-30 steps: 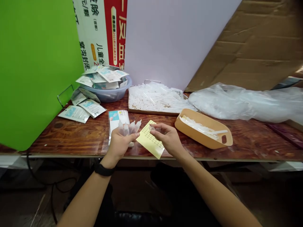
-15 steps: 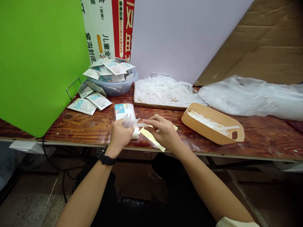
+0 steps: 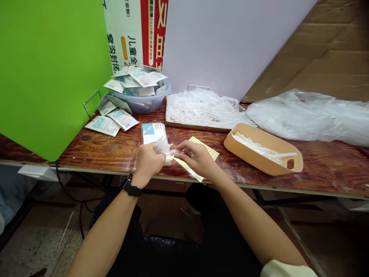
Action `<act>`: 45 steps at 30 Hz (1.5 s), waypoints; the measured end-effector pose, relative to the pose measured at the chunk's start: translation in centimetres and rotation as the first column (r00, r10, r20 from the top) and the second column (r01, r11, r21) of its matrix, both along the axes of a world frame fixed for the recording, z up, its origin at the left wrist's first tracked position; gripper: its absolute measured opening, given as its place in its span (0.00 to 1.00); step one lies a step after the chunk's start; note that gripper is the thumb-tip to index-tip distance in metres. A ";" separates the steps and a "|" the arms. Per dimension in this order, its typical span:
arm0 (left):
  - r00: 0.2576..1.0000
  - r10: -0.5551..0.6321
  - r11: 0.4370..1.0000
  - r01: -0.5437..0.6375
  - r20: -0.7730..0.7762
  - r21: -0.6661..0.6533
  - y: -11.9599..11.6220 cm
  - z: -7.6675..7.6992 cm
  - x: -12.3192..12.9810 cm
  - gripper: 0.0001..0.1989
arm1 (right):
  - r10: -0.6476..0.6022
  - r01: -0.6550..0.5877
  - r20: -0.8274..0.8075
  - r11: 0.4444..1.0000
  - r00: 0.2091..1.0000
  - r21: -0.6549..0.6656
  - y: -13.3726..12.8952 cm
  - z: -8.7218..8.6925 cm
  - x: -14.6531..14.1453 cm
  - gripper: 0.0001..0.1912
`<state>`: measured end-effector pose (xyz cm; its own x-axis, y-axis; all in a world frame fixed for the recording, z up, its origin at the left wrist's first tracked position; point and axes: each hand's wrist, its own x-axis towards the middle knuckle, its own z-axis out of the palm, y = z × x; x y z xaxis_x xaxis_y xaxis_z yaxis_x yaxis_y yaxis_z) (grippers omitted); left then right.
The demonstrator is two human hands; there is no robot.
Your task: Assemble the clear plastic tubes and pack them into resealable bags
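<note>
My left hand is clamped around a cluster of clear plastic dropper bottles, their long axis running sideways, tips pointing toward 3 o'clock. My right hand is just beside them, its fingers pinched on a small clear piece whose shape I can't make out. A yellow label sheet lies under my right hand, partly hidden. A printed card packet sits at 12 o'clock from my left hand, its lower edge hidden.

Bright green board at left; translucent blue-grey plastic bowl heaped with printed sachets; tan plastic tray of white strips; crumpled clear polythene bag on varnished wooden table.
</note>
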<state>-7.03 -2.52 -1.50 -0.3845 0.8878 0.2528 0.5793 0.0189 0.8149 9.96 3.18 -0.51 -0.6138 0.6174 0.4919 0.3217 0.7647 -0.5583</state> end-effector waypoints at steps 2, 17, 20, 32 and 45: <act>1.000 0.011 1.000 -0.011 -0.012 0.007 0.0 0.0 0.0 0.10 | -0.008 0.007 -0.020 0.999 1.000 -0.054 0.1 -0.3 -0.2 0.06; 1.000 0.010 0.999 -0.009 0.007 -0.053 0.6 -0.1 0.0 0.07 | -0.053 0.051 -0.050 0.998 0.997 -0.046 0.2 -0.8 -0.3 0.09; 1.000 0.011 0.998 -0.010 0.013 -0.063 0.6 0.0 0.0 0.07 | -0.019 0.023 -0.067 0.998 0.998 0.051 0.2 -1.0 -0.1 0.08; 0.989 0.025 0.998 -0.016 -0.144 0.065 0.2 0.2 0.5 0.10 | -0.142 0.130 -0.071 0.979 0.987 -0.157 0.1 -0.6 -0.7 0.11; 0.935 0.100 0.994 -0.077 -0.341 0.081 0.0 0.3 0.2 0.06 | -0.113 0.103 -0.040 0.975 0.993 -0.199 -0.3 -0.5 -0.8 0.17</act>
